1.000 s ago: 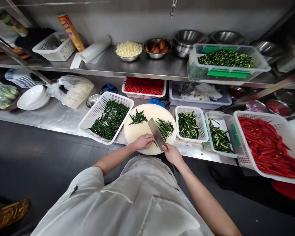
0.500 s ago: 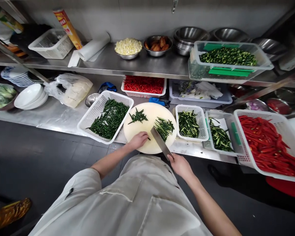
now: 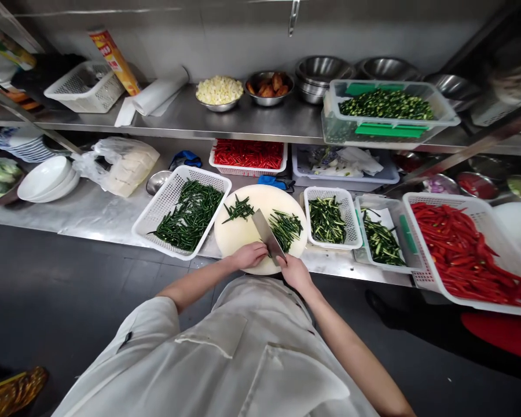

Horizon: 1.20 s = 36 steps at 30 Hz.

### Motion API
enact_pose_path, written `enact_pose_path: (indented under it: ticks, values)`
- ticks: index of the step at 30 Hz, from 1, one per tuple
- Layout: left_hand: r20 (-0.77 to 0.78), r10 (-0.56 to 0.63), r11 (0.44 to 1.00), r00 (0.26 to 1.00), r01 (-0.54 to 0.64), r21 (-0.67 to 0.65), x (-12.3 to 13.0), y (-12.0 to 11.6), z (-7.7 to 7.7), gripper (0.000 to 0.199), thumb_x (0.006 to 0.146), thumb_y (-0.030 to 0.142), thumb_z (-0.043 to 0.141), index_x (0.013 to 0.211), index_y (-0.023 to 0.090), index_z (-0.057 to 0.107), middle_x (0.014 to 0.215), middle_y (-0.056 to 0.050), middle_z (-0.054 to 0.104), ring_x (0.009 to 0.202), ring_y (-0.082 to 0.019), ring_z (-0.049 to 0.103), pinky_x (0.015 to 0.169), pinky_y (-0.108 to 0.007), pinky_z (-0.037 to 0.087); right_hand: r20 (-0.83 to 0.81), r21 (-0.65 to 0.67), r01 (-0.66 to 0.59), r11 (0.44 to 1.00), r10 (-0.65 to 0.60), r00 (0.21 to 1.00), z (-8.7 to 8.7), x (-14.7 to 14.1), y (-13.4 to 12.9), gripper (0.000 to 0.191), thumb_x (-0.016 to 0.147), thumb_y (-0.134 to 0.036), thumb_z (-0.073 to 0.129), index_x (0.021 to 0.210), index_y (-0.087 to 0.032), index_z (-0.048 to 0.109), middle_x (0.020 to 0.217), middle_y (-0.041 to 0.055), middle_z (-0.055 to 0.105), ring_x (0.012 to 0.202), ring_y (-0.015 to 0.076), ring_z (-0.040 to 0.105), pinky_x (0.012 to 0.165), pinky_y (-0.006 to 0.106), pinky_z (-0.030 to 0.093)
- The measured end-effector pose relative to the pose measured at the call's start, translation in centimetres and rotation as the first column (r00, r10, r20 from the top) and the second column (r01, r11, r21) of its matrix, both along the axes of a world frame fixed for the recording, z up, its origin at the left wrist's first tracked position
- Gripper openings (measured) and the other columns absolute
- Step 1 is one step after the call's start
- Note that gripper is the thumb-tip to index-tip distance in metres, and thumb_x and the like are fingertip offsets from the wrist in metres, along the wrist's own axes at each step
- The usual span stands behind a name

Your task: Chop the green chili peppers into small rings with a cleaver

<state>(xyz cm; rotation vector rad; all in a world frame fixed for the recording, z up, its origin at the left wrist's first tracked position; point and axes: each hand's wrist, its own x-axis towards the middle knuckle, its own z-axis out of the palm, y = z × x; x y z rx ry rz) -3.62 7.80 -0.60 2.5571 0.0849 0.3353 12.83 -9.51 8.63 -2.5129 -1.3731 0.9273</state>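
Left hand [image 3: 250,255] on the round cutting board [image 3: 243,231], fingers curled in right beside the blade; can't tell what they pinch. Right hand [image 3: 296,272] grips the cleaver [image 3: 268,236] by its handle end, blade slanting over the board. Small pile of whole green chilies [image 3: 238,208] at the board's upper left, sliced green chilies [image 3: 285,228] right of the blade. White basket [image 3: 179,246] of green chilies left of the board, smaller white basket [image 3: 355,236] of cut ones right.
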Motion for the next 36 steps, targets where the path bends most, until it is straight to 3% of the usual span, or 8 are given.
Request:
enact_pose_path:
  ticks: [3,7,13,19,27,31,32,36]
  values:
    - [-0.002,0.142,0.986,0.990,-0.141,0.094,-0.4,4.0,1.3,0.026,0.108,0.023,0.049,0.118,0.021,0.073,0.114,-0.011,0.069,0.112,-0.025,0.064,0.102,-0.041,0.056,-0.064,0.074,0.048,0.996,-0.043,0.997,0.4,0.8,-1.1,0.040,0.114,-0.039,0.039,0.113,-0.020,0.074,0.112,0.0124,0.081,0.106,0.0265,0.073,0.085,0.029,0.045]
    - [-0.001,0.416,0.883,0.909,-0.404,0.237,-0.7,9.2,2.6,0.030,0.102,0.018,0.054,0.124,0.021,0.073,0.121,-0.015,0.065,0.119,-0.032,0.058,0.110,-0.052,0.050,-0.096,0.068,0.043,0.997,-0.036,0.995,1.3,2.1,-4.8,0.039,0.112,-0.040,0.041,0.108,-0.021,0.075,0.106,0.0117,0.081,0.103,0.0280,0.074,0.084,0.029,0.045]
    - [-0.088,0.336,0.904,0.938,-0.295,0.311,-0.2,12.0,2.9,0.024,0.102,0.016,0.053,0.106,0.023,0.077,0.110,-0.014,0.063,0.111,-0.031,0.056,0.100,-0.048,0.050,-0.076,-0.070,-0.140,0.988,0.134,0.988,1.9,2.8,-8.2,0.040,0.114,-0.044,0.040,0.101,-0.025,0.072,0.093,0.0081,0.080,0.093,0.0281,0.076,0.072,0.029,0.038]
    - [-0.132,0.272,0.908,0.953,-0.209,0.364,1.5,13.4,4.0,0.016,0.101,0.027,0.062,0.094,0.021,0.075,0.106,-0.013,0.062,0.110,-0.031,0.055,0.097,-0.047,0.050,-0.035,-0.121,-0.212,0.970,0.209,0.977,2.2,2.7,-8.5,0.038,0.114,-0.043,0.040,0.099,-0.025,0.070,0.095,0.0084,0.080,0.094,0.0279,0.077,0.072,0.030,0.037]
    - [-0.167,0.278,0.916,0.946,-0.208,0.342,3.9,11.9,4.7,0.010,0.092,0.021,0.066,0.089,0.017,0.075,0.104,-0.016,0.069,0.104,-0.031,0.065,0.094,-0.046,0.055,-0.089,-0.099,-0.241,0.966,0.232,0.969,2.7,3.1,-7.7,0.039,0.114,-0.044,0.040,0.100,-0.026,0.072,0.097,0.0080,0.081,0.094,0.0268,0.076,0.074,0.030,0.039]
    - [-0.284,0.066,0.990,0.957,-0.097,-0.098,11.5,13.3,6.0,0.011,0.091,0.024,0.069,0.093,0.020,0.079,0.093,-0.007,0.076,0.088,-0.023,0.072,0.087,-0.035,0.060,-0.121,-0.053,-0.239,0.970,0.231,0.965,3.1,3.8,-7.0,0.038,0.113,-0.044,0.044,0.100,-0.025,0.074,0.098,0.0075,0.081,0.094,0.0261,0.076,0.073,0.030,0.038]
    - [-0.254,0.080,0.964,0.964,-0.139,-0.226,14.5,14.1,6.7,0.015,0.093,0.023,0.067,0.101,0.021,0.080,0.097,-0.005,0.079,0.092,-0.022,0.073,0.090,-0.034,0.060,-0.128,-0.044,-0.234,0.971,0.227,0.965,3.2,3.9,-6.7,0.037,0.113,-0.043,0.045,0.100,-0.025,0.074,0.099,0.0075,0.081,0.094,0.0259,0.076,0.073,0.030,0.038]
    - [-0.047,0.448,0.748,0.893,-0.403,-0.528,25.6,17.6,9.4,0.054,0.092,0.005,0.058,0.143,0.020,0.067,0.142,-0.011,0.071,0.129,-0.024,0.068,0.109,-0.037,0.056,-0.144,-0.033,-0.223,0.974,0.216,0.966,3.5,4.2,-5.7,0.037,0.112,-0.043,0.047,0.096,-0.024,0.076,0.101,0.0077,0.081,0.092,0.0253,0.075,0.073,0.029,0.037]
